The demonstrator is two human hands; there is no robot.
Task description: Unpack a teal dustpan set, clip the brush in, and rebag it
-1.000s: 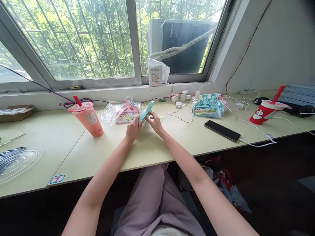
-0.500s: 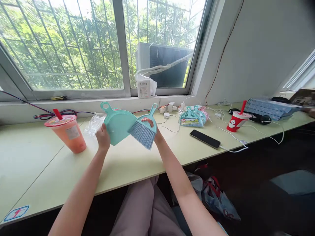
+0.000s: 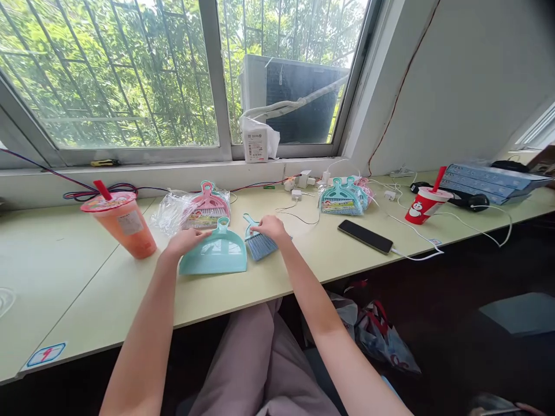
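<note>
A mint-green dustpan lies on the table in front of me, its ring handle toward the window. My left hand grips its upper left edge, fingers reaching toward the handle. Just to the right is a small hand brush with grey-blue bristles and a mint handle, also down on the tabletop. Closed over the brush from above is my right hand, which hides part of its head. Behind the dustpan sits a pink dustpan set in clear wrapping.
A tall orange drink cup stands left, beside crumpled clear plastic. To the right are wrapped mint dustpan sets, a phone on a white cable and a red cup. The table's front edge runs before my lap.
Both hands came down from mid-air, bringing the dustpan and the brush to the tabletop. The dustpan now lies with its wide edge toward me, and the pink set behind shows.
</note>
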